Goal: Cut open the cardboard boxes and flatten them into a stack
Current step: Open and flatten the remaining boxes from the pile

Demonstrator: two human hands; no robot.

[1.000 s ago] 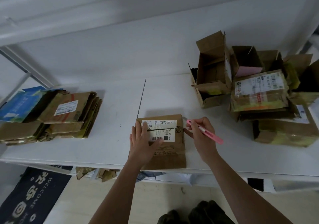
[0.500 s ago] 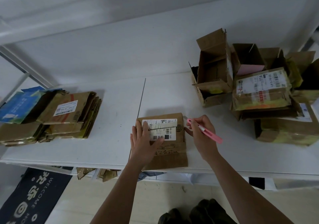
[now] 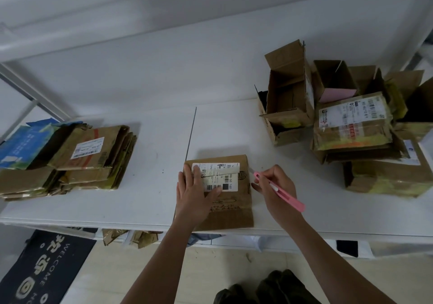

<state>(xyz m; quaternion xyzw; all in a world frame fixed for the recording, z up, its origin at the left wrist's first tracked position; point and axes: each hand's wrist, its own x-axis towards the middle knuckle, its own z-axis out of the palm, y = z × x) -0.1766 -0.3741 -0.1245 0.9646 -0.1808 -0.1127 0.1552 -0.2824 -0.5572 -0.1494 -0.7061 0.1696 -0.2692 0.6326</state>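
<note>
Head view: at lower centre of the white counter (image 3: 150, 200), a labelled cardboard box (image 3: 236, 206) is pressed flat under the straight fingers of the left hand (image 3: 195, 196). A pink box cutter (image 3: 282, 192) is gripped by the right hand (image 3: 275, 192) just beside the box's right edge. Flattened boxes (image 3: 77, 160) are stacked at left; uncut boxes (image 3: 346, 125) are piled at upper right.

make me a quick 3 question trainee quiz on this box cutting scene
1. True or false: the left hand lies flat on the small brown cardboard box with the white shipping label.
2. What does the right hand hold? A) scissors B) a pink plastic box cutter C) a tape roll
3. Fill in: the stack of flattened brown cardboard boxes lies on the white table to the person's ____.

Key: 1 true; 2 B; 3 left
</note>
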